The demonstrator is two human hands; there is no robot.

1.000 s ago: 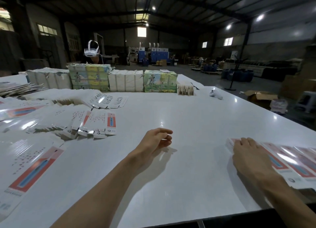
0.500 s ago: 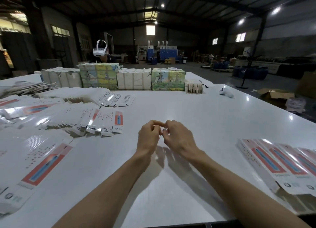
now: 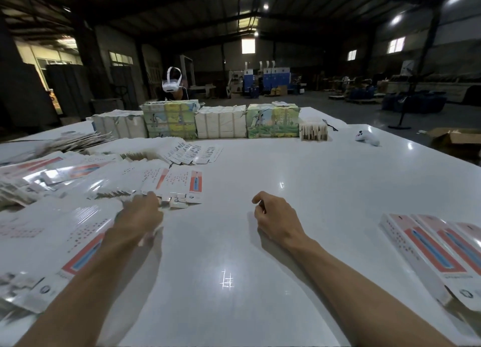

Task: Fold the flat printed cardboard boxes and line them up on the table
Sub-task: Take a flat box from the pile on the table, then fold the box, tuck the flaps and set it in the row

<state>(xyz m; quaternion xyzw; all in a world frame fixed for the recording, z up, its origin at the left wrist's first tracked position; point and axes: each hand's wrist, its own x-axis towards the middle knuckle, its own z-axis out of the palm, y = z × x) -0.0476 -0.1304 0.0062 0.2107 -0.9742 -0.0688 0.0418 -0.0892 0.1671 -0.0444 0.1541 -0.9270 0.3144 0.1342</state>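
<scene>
Dim warehouse hall surrounds a glossy white table [image 3: 234,242] that fills the view. On the table's left half lie heaps of flat printed boxes [image 3: 78,174], white with a red panel and a blue stripe. Rows of small print run across them, too blurred to read. The left hand [image 3: 140,216] reaches onto the near ends of one fanned row of these, fingertips touching the card; motion blur hides whether it grasps one. At the table's far edge stand strapped bundles [image 3: 221,121], some plain white, some with green and yellow pictures. Behind them is a person wearing a white headset [image 3: 171,85]. Near the table's middle the right hand [image 3: 276,216] rests relaxed, fingers loosely curled, holding nothing. A white controller [image 3: 367,137] lies toward the table's far right corner. At the table's right edge, folded boxes [image 3: 429,250] lie side by side, touching; their small labels cannot be read.
</scene>
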